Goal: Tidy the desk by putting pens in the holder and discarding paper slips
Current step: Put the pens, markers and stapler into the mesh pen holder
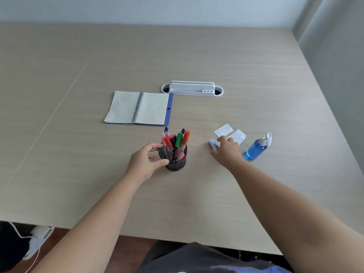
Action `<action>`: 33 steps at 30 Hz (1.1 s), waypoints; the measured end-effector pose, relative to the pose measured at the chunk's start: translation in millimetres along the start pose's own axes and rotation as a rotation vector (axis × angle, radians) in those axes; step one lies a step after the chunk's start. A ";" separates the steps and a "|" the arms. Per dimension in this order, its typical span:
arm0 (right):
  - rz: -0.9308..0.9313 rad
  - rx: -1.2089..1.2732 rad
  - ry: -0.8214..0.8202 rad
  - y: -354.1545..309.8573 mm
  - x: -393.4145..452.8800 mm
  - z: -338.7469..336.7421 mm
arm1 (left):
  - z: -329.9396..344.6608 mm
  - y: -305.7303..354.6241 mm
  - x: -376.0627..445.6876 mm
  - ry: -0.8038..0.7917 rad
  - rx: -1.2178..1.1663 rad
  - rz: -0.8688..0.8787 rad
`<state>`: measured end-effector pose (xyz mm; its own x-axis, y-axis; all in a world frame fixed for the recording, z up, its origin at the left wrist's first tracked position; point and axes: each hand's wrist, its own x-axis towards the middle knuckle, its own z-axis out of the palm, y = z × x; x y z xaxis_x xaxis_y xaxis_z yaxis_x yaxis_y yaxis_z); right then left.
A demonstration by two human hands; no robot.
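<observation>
A dark mesh pen holder (176, 163) stands at the middle of the desk with several pens and markers (178, 140) upright in it. My left hand (144, 161) curls around the holder's left side, thumb and fingers on its wall. To the right lie white paper slips: one (223, 129) lies free, another (238, 135) sits partly under my fingertips. My right hand (227, 151) is stretched flat over them, fingers apart, nothing visibly gripped. A small light-blue object (213, 144) pokes out beside that hand's thumb.
A blue spray bottle (256, 148) stands just right of my right hand. An open spiral notebook (137, 108) lies behind the holder. A white cable-port organiser (192, 89) is set into the desk (197, 203) further back. A wall borders the right edge.
</observation>
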<state>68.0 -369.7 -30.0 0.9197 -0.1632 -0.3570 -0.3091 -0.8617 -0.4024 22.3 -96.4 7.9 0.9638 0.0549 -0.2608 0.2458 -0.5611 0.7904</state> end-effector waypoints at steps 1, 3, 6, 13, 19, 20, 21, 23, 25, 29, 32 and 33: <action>-0.014 -0.088 -0.042 3.5 1.8 3.3 | 0.0 -0.2 -0.2 0.001 0.003 -0.001; -0.042 -0.154 -0.066 4.5 3.5 8.8 | 0.0 -0.9 -1.4 0.008 0.000 -0.004; 0.010 -0.091 -0.063 -1.9 1.4 7.7 | 0.2 -1.3 -3.3 0.027 0.019 -0.003; 0.060 1.259 -0.319 -21.4 -44.4 -17.2 | 1.4 -3.0 -4.9 0.046 0.014 -0.010; -0.292 1.232 -0.201 -53.5 -80.4 -3.1 | 2.4 -3.1 -6.6 0.047 -0.035 -0.015; -0.336 1.160 -0.174 -57.1 -81.9 1.8 | 2.4 -3.0 -7.2 0.046 -0.038 -0.014; -0.365 1.092 -0.144 -59.8 -82.0 6.7 | 2.8 -2.6 -8.0 0.046 -0.042 -0.013; -0.368 0.940 -0.077 -64.0 -80.3 16.5 | 1.9 -3.0 -10.7 0.061 -0.052 -0.017; -0.324 0.782 0.002 -61.5 -76.5 23.3 | 3.1 -2.1 -11.3 0.071 -0.047 -0.021; -0.273 0.590 0.063 -53.9 -72.9 28.1 | 4.3 -0.2 -11.1 0.062 -0.030 -0.009; -0.313 0.610 0.094 -48.3 -75.7 24.4 | 4.1 -1.5 -7.7 0.044 -0.066 -0.026; -0.367 0.602 0.128 -46.4 -77.6 22.2 | 4.4 -1.8 -6.4 0.041 -0.087 -0.039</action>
<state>5.6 -306.3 -2.4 0.9997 -0.0007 -0.0230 -0.0207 -0.4630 -0.8861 15.3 -99.4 5.6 0.9564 0.1101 -0.2705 0.2893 -0.4840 0.8259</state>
